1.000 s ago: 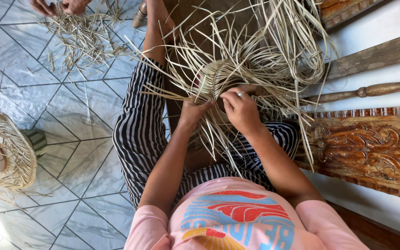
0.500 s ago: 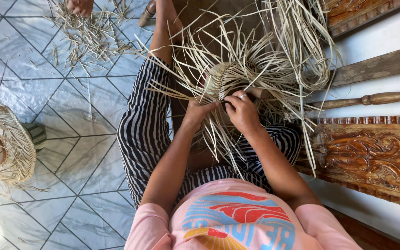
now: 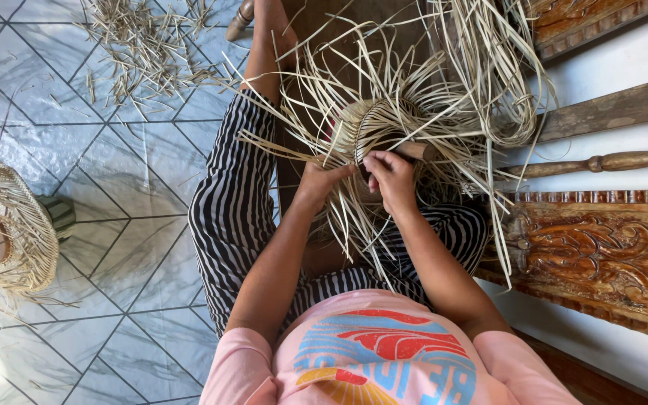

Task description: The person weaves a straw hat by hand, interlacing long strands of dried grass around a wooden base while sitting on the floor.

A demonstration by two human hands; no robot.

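At the left edge of the tiled floor (image 3: 114, 187) sits a part-woven straw piece (image 3: 9, 225) w/ loose ends, well apart from the person. Straw scraps (image 3: 144, 52) lie near the floor's top edge. Centre: the person sits in striped trousers (image 3: 226, 217), the half-woven straw hat (image 3: 376, 127) resting over the lap w/ free strands fanning out all round. Left hand (image 3: 316, 184) is closed, pinching strands at the weave's lower rim; right hand (image 3: 390, 176) just beside it, fingers curled tight on a strand at the same rim. The hat looks light, springy, strands thin & prob. brittle if kinked – best held at the woven rim, not by the loose ends. Right: carved wooden furniture (image 3: 601, 247) against the wall
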